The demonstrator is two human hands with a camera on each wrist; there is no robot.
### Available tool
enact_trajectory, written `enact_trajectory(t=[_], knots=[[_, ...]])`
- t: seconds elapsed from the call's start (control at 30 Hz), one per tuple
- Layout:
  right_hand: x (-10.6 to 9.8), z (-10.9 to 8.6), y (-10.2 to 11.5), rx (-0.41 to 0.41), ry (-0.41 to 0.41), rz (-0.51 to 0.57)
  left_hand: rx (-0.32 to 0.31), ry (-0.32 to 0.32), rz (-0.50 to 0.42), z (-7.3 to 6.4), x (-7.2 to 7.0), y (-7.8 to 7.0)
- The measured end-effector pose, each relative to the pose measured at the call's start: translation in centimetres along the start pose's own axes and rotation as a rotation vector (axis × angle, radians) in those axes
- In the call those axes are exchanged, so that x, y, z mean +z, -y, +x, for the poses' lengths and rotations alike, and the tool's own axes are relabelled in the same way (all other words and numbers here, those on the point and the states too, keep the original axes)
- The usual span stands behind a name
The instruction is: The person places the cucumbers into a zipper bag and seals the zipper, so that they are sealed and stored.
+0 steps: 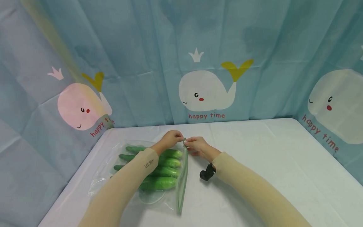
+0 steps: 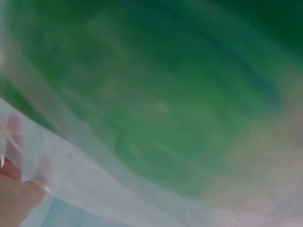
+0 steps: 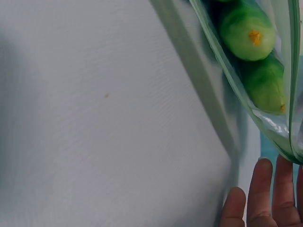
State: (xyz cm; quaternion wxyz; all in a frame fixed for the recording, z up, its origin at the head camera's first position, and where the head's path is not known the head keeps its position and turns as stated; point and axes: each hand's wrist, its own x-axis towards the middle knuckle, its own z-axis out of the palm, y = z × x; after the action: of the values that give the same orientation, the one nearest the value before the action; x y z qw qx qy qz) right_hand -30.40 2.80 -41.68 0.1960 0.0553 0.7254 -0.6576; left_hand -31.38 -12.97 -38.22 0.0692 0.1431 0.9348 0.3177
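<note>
A clear zip bag with a green-edged mouth lies flat on the table, holding several cucumbers side by side. My left hand pinches the far end of the green zip strip. From the other side, my right hand grips the same corner with thumb and fingers. Nearer me, the mouth gapes slightly. In the right wrist view, pale cucumber ends show between its two edges, above my right fingers. Blurred green cucumbers under plastic fill most of the left wrist view.
The white-covered table ends at a blue curtain printed with whales, which hangs along the back and sides. A black wrist camera hangs under my right wrist. My left forearm crosses over part of the bag.
</note>
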Motion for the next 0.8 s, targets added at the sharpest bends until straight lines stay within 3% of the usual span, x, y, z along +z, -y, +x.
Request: enact_trajectory(t=[0.23, 0.47, 0.8], knots=[[0.2, -0.2, 0.4, -0.02, 0.008, -0.057, -0.041, -0.031, 0.046, 0.4, 0.2, -0.3], [1.1, -0.8, -0.4, 0.021, 0.046, -0.067, -0.068, -0.082, 0.005, 0.1, -0.8, -0.1], [1.0, -1.1, -0.9, 0.045, 0.072, -0.048, -0.036, 0.02, -0.163, -0.1, -1.5, 0.6]])
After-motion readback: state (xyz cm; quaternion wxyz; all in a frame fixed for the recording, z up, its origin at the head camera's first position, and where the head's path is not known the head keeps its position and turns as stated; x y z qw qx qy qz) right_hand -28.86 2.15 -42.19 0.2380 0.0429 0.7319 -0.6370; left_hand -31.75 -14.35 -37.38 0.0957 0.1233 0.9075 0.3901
